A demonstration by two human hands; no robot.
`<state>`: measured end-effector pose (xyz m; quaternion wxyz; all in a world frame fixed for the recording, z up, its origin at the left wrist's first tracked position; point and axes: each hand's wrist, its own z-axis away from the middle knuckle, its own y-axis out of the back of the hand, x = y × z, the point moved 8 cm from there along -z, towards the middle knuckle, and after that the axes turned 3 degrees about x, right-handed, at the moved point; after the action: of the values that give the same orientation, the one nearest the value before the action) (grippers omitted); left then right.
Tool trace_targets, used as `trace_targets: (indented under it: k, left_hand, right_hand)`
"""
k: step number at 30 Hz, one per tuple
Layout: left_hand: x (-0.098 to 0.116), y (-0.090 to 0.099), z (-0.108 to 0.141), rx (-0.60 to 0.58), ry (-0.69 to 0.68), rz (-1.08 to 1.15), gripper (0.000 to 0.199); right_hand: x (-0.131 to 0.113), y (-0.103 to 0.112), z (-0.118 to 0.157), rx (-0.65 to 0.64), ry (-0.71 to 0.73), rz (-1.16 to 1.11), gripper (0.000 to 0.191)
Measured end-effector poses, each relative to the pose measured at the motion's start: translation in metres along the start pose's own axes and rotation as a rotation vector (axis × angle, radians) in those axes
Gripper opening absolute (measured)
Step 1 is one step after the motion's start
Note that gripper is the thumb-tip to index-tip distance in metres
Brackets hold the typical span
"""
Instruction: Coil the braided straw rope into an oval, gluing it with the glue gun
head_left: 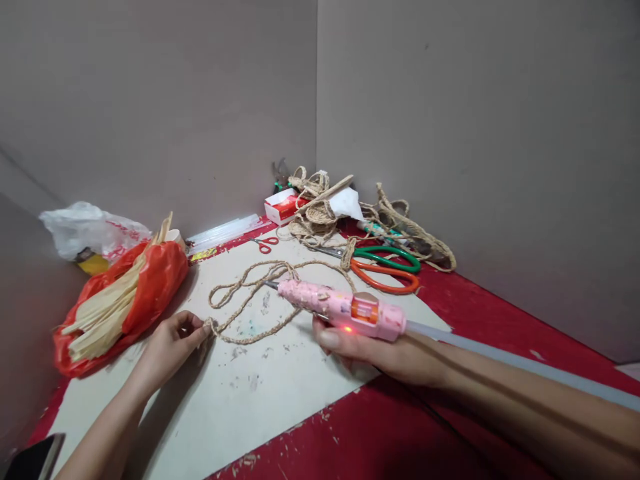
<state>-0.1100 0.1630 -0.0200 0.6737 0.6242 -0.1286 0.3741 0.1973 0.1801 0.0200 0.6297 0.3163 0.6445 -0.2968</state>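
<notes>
Between its thumb and fingers, my left hand (pixel 175 345) pinches one end of a thin braided cord (pixel 260 333). The cord lies in loose loops on a stained white sheet (pixel 240 413). My right hand (pixel 365 350) is wrapped round a pink glue gun (pixel 340 308), whose small light glows red. A long clear glue stick (pixel 520 363) runs out of the gun's back over the right forearm. The gun's dark tip points left, just above the cord loops. Part of the cord passes behind the gun.
An orange bag (pixel 167 273) of pale husks (pixel 107 313) stands left. Large scissors (pixel 387 260), small red scissors (pixel 265 245), a red-and-white box (pixel 283 207) and a pile of braided cord (pixel 320 217) lie at the back. A phone (pixel 37 459) is at the lower left.
</notes>
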Motion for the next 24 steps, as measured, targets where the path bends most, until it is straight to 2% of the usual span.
trace_targets:
  k: [3,8,12,16,19,24]
  left_hand:
    - [0.009,-0.006,0.005,-0.019,-0.057,0.152,0.026]
    - [0.028,-0.002,0.024,-0.012,-0.058,0.378,0.04]
    - [0.045,0.004,0.042,-0.011,-0.067,0.452,0.027]
    - [0.066,0.002,0.059,-0.011,-0.064,0.448,0.024]
    - [0.082,-0.011,0.071,-0.074,-0.036,0.478,0.026]
    - [0.094,-0.048,0.082,-0.272,0.037,0.624,0.022]
  right_hand:
    - [0.005,-0.003,0.002,-0.026,-0.069,0.018,0.069]
    - [-0.001,-0.007,-0.001,-0.092,-0.018,0.06,0.062]
    - [-0.001,-0.007,-0.002,-0.108,-0.032,0.049,0.057]
    - [-0.004,-0.01,0.0,-0.121,-0.019,-0.014,0.066]
    - [-0.007,-0.014,0.0,-0.113,-0.003,-0.038,0.066]
    - [0.002,-0.015,-0.004,-0.024,-0.048,-0.09,0.063]
